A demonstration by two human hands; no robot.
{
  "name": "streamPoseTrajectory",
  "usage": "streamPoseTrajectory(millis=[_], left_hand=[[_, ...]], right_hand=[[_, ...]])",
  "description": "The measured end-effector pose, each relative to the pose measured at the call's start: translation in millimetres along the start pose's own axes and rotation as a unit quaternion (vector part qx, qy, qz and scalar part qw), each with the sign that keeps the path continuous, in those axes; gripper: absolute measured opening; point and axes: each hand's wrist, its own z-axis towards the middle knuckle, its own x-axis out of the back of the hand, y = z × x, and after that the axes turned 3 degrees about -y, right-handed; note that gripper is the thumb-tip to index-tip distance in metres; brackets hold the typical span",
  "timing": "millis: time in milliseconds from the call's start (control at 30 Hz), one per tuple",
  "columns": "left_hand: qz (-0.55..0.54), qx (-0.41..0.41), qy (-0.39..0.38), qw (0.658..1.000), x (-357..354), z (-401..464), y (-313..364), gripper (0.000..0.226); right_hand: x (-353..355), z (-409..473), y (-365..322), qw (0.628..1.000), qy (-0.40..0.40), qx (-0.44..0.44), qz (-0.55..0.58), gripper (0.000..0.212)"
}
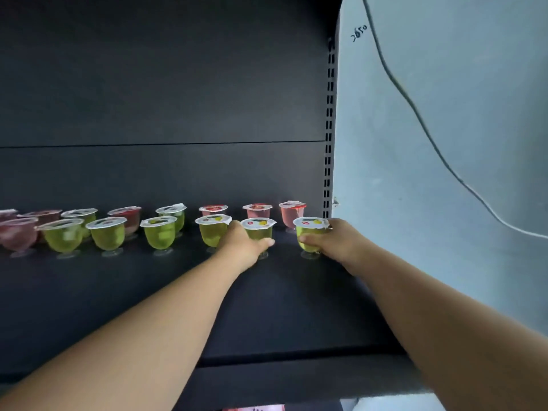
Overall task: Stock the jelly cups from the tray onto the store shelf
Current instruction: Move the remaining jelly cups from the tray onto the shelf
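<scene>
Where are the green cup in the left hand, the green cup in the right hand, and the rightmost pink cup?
left-hand green cup (258, 223), head view, lid.
right-hand green cup (310, 222), head view, lid.
rightmost pink cup (292, 216), head view, body.

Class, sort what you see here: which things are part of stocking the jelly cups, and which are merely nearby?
Part of the job:
- green cup gripped by the left hand
- green cup gripped by the right hand
- green and red cups already in rows
- dark shelf

Merely nearby:
- cable on the pale wall
- handwritten numbers
</scene>
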Motion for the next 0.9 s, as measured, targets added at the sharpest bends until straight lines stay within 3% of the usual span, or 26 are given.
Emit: streamPoseTrajectory(millis=[267, 400, 633, 733, 900], left_hand=[[0.046, 0.023, 0.062, 0.997, -18.2, 25.7, 2.4, 0.057], [0.041, 0.024, 0.078, 0.996, -20.6, 27.4, 1.2, 0.052], [0.110, 0.024, 0.083, 0.990, -22.4, 26.3, 0.2, 0.065], [0.126, 0.048, 0.091, 0.987, -23.6, 13.4, 4.4, 0.059], [0.116, 0.060, 0.075, 0.989, -21.7, -45.6, 11.8, 0.036]], right_hand=[[3.9, 46.1, 16.6, 0.993, 0.023, 0.053, -0.104, 0.009], [-2.2, 61.9, 23.2, 0.992, 0.035, 0.034, -0.113, 0.041], [0.4, 62.2, 20.6, 0.985, 0.001, 0.059, -0.163, 0.029], [1.3, 55.0, 19.6, 0.975, -0.002, 0.057, -0.216, 0.040], [15.2, 11.8, 18.8, 0.980, 0.016, 0.022, -0.200, 0.056]])
